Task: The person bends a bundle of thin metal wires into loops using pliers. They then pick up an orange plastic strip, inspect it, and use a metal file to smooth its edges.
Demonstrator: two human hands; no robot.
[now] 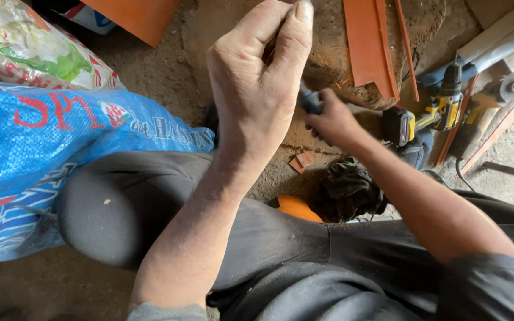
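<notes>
My left hand (257, 83) is raised close to the camera, fingers curled with thumb and forefinger pinched near the top edge; whatever it pinches is hidden or too small to see. Behind it, my right hand (328, 122) grips a dark tool handle (310, 101), mostly hidden by the left hand. Both hands are above the dusty ground, over my knees in dark trousers (150, 208).
A blue woven sack (43, 154) lies at the left, with a printed bag (31, 47) above it. Orange sheet pieces (370, 41) lie ahead. A yellow-black cordless drill (429, 113) and an angle grinder (501, 89) sit at the right. A dark glove (349, 187) lies by my leg.
</notes>
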